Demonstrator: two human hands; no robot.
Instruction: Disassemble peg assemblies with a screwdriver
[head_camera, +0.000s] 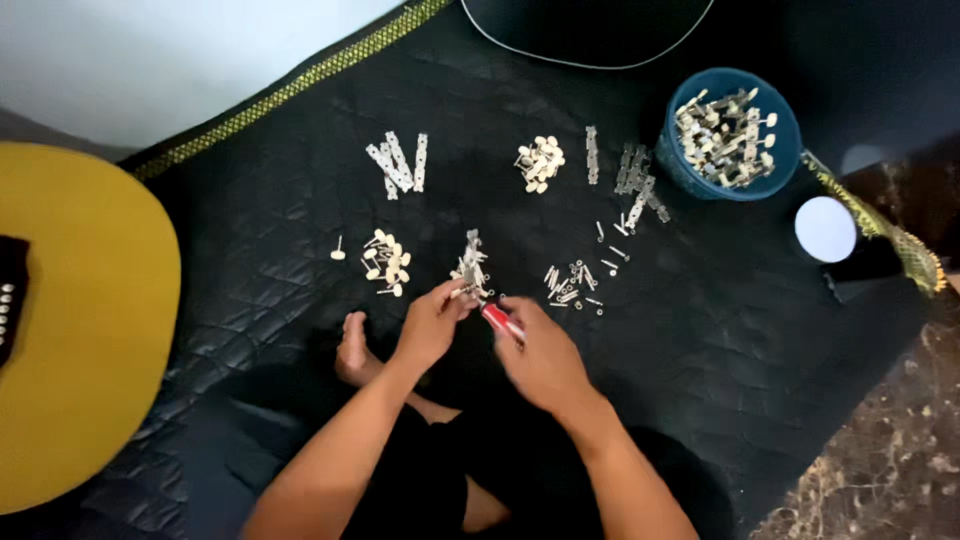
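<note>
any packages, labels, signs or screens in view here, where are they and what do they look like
No labels, signs or screens show.
Tub: upper right on the black mat, round, blue, open, full of metal tuner parts.
Lid: just right of the tub, round, white, lying flat.

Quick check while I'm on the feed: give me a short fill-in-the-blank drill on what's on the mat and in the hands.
1. The right hand holds a tool with a ____ handle.
2. The blue bucket sits on the far ____ side of the black mat.
3. The left hand pinches a small metal part near the person's bare ____.

Missing words: red; right; foot
</note>
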